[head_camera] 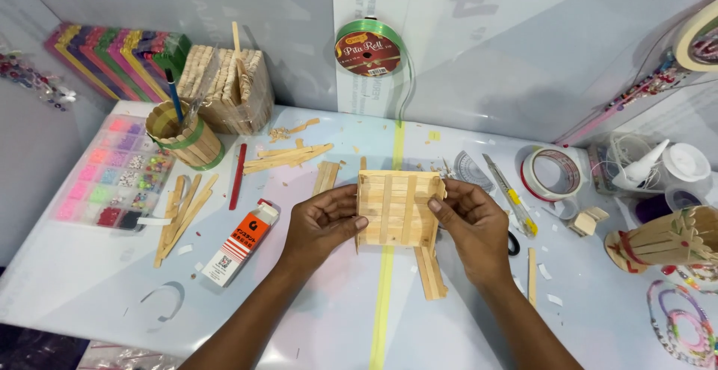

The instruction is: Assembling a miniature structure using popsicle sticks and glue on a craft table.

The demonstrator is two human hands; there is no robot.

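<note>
My white table (90,280) has a yellow stripe (384,303) running from far to near down its middle. At the far left I see a bead organiser tray (112,183) with loose wooden sticks (182,213) to its right, a stick-clad pen cup (187,138) and a red pencil (238,175) beyond. An orange glue box (241,243) lies near left. Right of the stripe lie a utility knife (508,194) and a tape roll (552,173)
</note>
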